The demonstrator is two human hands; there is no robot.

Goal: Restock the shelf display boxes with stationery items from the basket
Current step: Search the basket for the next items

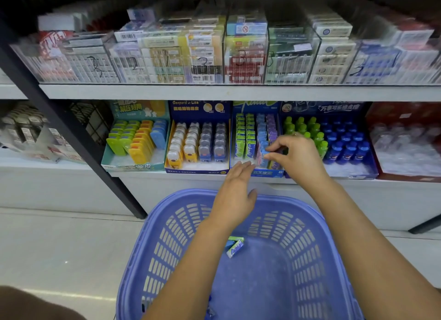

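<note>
Presently the right hand [294,156] pinches a small blue-wrapped eraser [262,159].

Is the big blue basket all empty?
No, a small green and white eraser pack lies on the bottom of the basket.

Five display boxes [198,170] stand side by side along the front edge of the lower shelf [143,176]. My right hand [296,157] reaches into the middle box [265,173] and pinches an eraser pack [263,153] in its right-hand rows, near the front wall. My left hand [235,188] hovers at that wall's left end, fingers straight. Above, the upper shelf [167,92] carries a row of clear bins [245,59]. Before the shelves — under my arms — sits the basket [133,248], two loose packs [235,246] on its floor beside my left forearm.
</note>
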